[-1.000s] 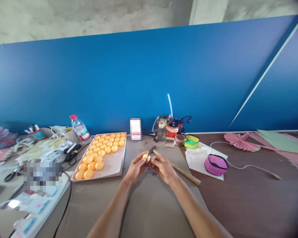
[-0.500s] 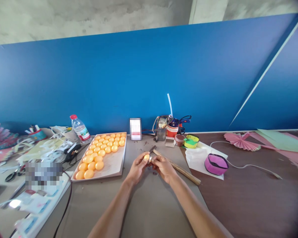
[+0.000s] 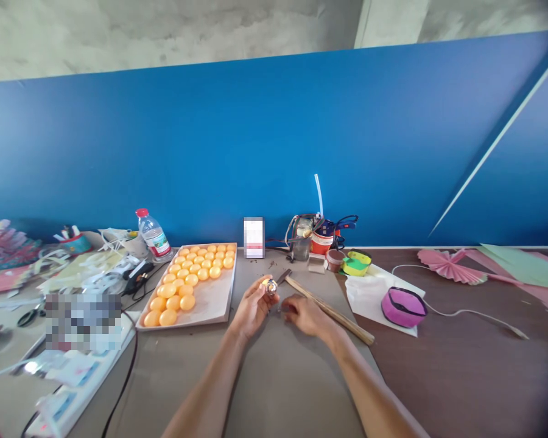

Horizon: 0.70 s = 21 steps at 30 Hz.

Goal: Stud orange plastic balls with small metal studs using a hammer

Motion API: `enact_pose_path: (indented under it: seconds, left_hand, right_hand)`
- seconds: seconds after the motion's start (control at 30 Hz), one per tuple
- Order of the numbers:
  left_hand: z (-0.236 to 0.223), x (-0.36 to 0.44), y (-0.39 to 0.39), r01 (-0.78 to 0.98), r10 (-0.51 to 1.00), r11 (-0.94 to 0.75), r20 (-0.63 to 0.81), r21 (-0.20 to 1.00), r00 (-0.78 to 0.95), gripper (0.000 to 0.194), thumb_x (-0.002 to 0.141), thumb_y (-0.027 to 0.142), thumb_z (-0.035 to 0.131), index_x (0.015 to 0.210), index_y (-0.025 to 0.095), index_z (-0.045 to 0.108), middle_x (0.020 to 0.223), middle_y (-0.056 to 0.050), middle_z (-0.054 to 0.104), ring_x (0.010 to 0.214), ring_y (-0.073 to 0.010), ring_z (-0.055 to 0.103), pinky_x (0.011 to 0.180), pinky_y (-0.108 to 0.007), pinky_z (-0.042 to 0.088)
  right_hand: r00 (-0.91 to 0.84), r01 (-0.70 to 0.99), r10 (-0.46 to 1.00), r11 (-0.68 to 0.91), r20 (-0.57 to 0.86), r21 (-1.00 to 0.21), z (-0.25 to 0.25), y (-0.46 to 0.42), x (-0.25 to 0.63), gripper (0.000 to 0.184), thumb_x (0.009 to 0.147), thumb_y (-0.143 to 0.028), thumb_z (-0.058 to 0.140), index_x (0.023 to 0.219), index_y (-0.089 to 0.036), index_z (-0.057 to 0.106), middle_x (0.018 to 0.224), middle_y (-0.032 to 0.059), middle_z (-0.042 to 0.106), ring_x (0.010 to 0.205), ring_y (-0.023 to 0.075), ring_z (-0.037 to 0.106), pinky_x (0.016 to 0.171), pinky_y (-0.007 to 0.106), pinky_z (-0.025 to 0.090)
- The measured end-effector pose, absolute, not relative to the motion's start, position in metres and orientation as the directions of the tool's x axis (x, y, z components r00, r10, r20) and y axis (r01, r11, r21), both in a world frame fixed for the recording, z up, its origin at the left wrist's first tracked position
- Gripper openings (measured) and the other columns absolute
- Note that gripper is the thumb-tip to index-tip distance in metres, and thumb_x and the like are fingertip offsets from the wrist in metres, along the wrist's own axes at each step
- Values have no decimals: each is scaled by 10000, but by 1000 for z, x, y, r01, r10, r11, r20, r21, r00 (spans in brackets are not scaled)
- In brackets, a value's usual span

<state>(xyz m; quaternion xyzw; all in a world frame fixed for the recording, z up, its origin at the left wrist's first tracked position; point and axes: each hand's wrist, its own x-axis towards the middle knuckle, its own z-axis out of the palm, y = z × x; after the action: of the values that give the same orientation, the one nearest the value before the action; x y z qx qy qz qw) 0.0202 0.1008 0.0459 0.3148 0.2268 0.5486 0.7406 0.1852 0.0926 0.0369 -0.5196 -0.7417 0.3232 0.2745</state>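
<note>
My left hand [image 3: 251,309] is closed around a small ball [image 3: 271,286], holding it up above the table between thumb and fingers. The ball is shiny silver on the side facing right, and a bit of yellow-orange shows at its upper left. Just to its right, my right hand [image 3: 304,314] is low at the tabletop with its fingers curled together; whatever they pinch is too small or hidden to make out. Small dark bits lie around the fingertips. Beyond the right hand rests a hammer [image 3: 333,309] with a wooden handle.
Left of my hands stands a shallow white tray [image 3: 210,315] with many orange balls [image 3: 167,290]. A bottle [image 3: 154,234], a power strip [image 3: 84,386] and cables clutter the left. Behind are a phone-like screen [image 3: 254,237], a jar [image 3: 302,240] and cups; a purple box [image 3: 404,306] sits right.
My right hand has come away from the ball and dropped to the tabletop on the right. The ball has turned in my left hand, showing more silver. The view has shifted slightly.
</note>
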Motion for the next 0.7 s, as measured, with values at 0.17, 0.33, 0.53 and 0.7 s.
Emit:
enact_pose_path:
  seconds: [0.17,0.33,0.53,0.7]
  left_hand:
    - [44,21,102,-665,954,187,27,723,298,310,751,264,627,1038,151,591,839,-46,622,670,-124,597,690,-278,454]
    - [45,21,101,-656,954,192,18,730,299,336,736,269,643,1045,146,590,834,-45,618,665,-122,594,678,-272,449]
    - [45,20,102,-657,955,204,1,726,297,345,725,277,654,1038,146,592,825,-43,620,665,-125,587,696,-290,452]
    - [47,20,102,-654,958,200,-5,729,288,350,728,280,653,1042,142,586,832,-50,623,661,-121,586,705,-296,457]
  right_hand:
    - [-402,752,914,367,60,-548,34,88,175,208,700,-132,499,814,-198,659,851,64,629,737,169,569,631,247,355]
    - [-405,788,911,393,83,-474,33,87,172,184,736,-137,449,736,-184,627,817,61,633,746,166,578,639,234,364]
    - [-217,613,898,431,384,-662,37,89,171,180,782,-155,405,769,-184,582,796,64,610,776,170,558,703,260,392]
    - [116,132,977,161,177,-978,34,98,169,73,743,-243,483,765,-198,537,549,-13,545,534,141,518,558,263,400]
